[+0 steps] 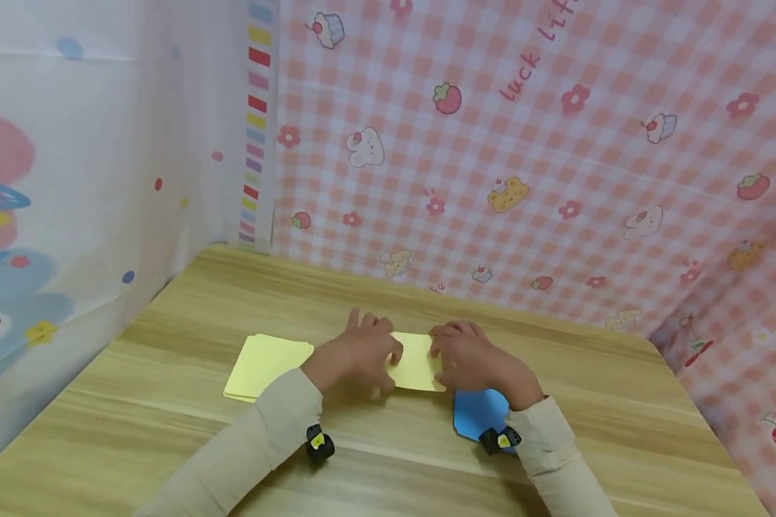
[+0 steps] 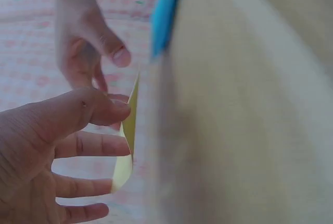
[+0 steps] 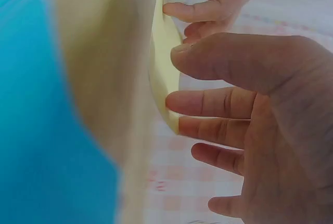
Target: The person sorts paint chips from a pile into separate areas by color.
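Observation:
Between the two hands is a yellow paper sheet (image 1: 417,361), slightly curved and tipped up off the table in the wrist views. My left hand (image 1: 365,353) holds its left side, thumb and index finger at the edge; the other fingers (image 2: 83,186) spread out behind. At the opposite side, my right hand (image 1: 475,359) grips the sheet with thumb and fingertips (image 3: 179,100), its last two fingers free. Left of the left hand lies a stack of yellow sheets (image 1: 266,366). Blue paper (image 1: 478,415) with clipped corners lies under the right wrist, partly hidden.
The wood-grain table (image 1: 388,467) reaches back to a pink checked cloth wall (image 1: 465,143). A white printed cloth (image 1: 103,143) hangs along the left side. Small black wrist cameras sit on both beige sleeves (image 1: 550,438).

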`<state>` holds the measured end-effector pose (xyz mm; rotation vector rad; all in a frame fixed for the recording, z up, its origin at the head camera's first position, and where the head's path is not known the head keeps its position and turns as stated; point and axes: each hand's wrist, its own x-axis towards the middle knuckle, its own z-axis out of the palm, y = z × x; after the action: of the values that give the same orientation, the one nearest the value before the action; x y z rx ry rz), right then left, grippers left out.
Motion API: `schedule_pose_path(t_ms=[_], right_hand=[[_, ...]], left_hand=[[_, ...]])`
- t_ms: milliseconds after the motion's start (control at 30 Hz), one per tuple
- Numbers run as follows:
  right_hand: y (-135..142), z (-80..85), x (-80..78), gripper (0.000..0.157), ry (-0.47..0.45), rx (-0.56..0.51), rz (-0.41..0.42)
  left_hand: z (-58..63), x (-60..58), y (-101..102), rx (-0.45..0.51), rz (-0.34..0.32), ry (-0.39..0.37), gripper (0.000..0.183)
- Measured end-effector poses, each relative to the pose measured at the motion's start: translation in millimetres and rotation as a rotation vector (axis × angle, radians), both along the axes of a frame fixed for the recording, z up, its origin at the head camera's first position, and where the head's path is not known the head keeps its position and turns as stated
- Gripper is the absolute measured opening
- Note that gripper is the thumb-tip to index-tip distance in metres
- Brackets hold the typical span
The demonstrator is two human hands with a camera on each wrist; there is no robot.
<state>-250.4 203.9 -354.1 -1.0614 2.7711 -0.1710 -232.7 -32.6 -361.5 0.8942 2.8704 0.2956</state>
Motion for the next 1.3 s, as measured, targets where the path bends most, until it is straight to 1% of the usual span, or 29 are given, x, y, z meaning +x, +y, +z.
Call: schedule_pose_path(t_ms=[100, 233, 333, 400, 567, 700, 867, 967, 1067, 1167, 1233, 1300], right_hand=[[2.5, 12.9, 7.1, 0.032, 0.042, -0.054, 0.018], [2.9, 24.3, 17.0, 0.049, 0.102, -0.082, 0.044], [3.1, 30.2, 26.5, 0.059, 0.146, -0.116, 0.067], [3.2, 33.5, 32.9, 0.062, 0.174, -0.135, 0.079], [3.0, 39.1, 43.8, 0.057, 0.242, -0.171, 0.103], [-1.5, 46.7, 50.6, 0.053, 0.290, -0.225, 0.136], [-16.1, 67.4, 58.2, 0.052, 0.352, -0.293, 0.202], [-25.9, 80.1, 62.0, 0.053, 0.378, -0.304, 0.215], [-35.7, 82.8, 62.7, 0.053, 0.392, -0.290, 0.233], [-48.8, 75.6, 59.6, 0.051, 0.386, -0.278, 0.270], [-60.9, 68.5, 56.7, 0.050, 0.341, -0.263, 0.280], [-75.8, 61.8, 53.4, 0.049, 0.273, -0.244, 0.273]], left_hand=[[15.5, 2.9, -5.7, 0.043, -0.027, 0.025, 0.023], [35.0, 9.7, -13.6, 0.105, -0.068, 0.065, 0.024], [44.4, 15.3, -19.9, 0.143, -0.086, 0.089, 0.024], [49.4, 19.3, -24.2, 0.169, -0.100, 0.098, 0.022], [58.7, 27.4, -35.3, 0.198, -0.137, 0.128, 0.022], [67.2, 34.5, -49.5, 0.225, -0.159, 0.151, 0.024], [83.7, 47.8, -71.9, 0.320, -0.147, 0.163, 0.022], [92.3, 54.9, -82.4, 0.370, -0.142, 0.177, 0.023], [93.0, 56.9, -90.8, 0.377, -0.149, 0.179, 0.022], [87.8, 56.8, -102.2, 0.350, -0.146, 0.134, 0.021], [82.3, 57.1, -114.0, 0.321, -0.122, 0.080, 0.021], [76.5, 58.2, -128.3, 0.295, -0.094, 0.040, 0.021]])
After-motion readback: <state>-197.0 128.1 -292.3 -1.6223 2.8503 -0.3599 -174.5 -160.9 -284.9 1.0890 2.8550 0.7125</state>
